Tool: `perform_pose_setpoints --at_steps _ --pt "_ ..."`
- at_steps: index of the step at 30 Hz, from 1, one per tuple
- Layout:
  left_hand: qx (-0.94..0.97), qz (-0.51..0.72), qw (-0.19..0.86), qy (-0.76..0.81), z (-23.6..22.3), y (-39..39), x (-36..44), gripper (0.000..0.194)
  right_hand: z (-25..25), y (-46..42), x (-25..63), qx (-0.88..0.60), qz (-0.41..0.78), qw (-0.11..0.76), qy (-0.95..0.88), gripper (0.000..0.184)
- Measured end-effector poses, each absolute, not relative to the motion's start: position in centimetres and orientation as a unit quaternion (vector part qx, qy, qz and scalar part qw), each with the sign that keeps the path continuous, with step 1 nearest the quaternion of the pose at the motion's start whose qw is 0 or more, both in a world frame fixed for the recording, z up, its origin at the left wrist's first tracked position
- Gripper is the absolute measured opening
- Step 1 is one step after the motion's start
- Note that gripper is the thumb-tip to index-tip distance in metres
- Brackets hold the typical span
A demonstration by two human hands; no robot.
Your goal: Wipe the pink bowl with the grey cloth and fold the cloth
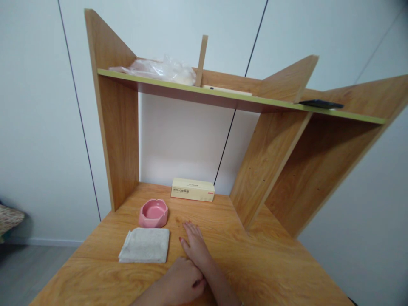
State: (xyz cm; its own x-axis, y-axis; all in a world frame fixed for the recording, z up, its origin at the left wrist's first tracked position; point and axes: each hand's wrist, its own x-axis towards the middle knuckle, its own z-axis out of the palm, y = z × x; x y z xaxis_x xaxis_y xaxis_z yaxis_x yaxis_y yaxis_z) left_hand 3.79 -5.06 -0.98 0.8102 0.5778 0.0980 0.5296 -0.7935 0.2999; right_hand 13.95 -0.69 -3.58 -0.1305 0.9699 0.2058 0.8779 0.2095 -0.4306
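Observation:
My left hand (183,280) is curled into a loose fist at the bottom middle of the view, and I see nothing in it. It lies against the wrist of my right hand (195,244). That right hand rests palm down on the wooden desk, its fingers stretched forward and its thumb apart, holding nothing. To the left of it lies a folded light grey cloth (145,245). Just behind the cloth stands a pink ashtray (153,214) with an angular rim. Further back, a cream-coloured box (193,190) with printed lettering sits near the wall.
A wooden shelf unit (121,140) rises from the desk (261,272), with upright panels left and right. On its upper shelf lie a clear plastic bag (159,70), a flat pale object (227,90) and a dark flat object (321,104). Patterned fabric (9,219) shows at far left.

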Motion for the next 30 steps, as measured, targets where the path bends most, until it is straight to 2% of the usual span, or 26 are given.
perform_pose_setpoints --at_steps 30 --pt "0.940 0.096 0.146 0.295 -0.75 -5.06 3.78 0.019 -3.49 -0.76 13.97 -0.614 0.103 0.229 -0.748 0.049"
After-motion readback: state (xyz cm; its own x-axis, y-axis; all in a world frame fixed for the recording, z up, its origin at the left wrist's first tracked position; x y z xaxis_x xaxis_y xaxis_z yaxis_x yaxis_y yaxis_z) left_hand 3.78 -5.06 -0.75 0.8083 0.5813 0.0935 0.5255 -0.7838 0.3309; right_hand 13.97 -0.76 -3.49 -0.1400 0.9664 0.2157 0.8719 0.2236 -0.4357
